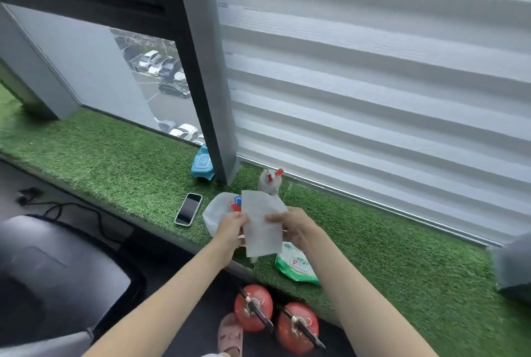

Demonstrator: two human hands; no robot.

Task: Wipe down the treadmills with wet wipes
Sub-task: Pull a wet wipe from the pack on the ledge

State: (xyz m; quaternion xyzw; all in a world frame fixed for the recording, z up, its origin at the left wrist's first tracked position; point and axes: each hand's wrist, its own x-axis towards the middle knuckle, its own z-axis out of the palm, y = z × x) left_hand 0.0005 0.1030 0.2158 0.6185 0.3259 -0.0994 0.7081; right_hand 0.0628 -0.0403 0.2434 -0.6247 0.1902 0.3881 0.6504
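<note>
Wet wipe point(263, 224), white, spread open, held above turf ledge point(115, 167); left hand point(231, 227) pinches its 9 o'clock edge; right hand point(290, 225) pinches its 3 o'clock edge; green wipe pack point(296, 264) on turf, 5 o'clock of wipe; phone point(188, 209) at 9 o'clock; two red extinguishers point(253, 307) at 6 o'clock.

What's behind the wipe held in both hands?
A white plastic bag shows left of the wipe, and a green wipes pack pokes out below it. The rest of both is covered.
</note>
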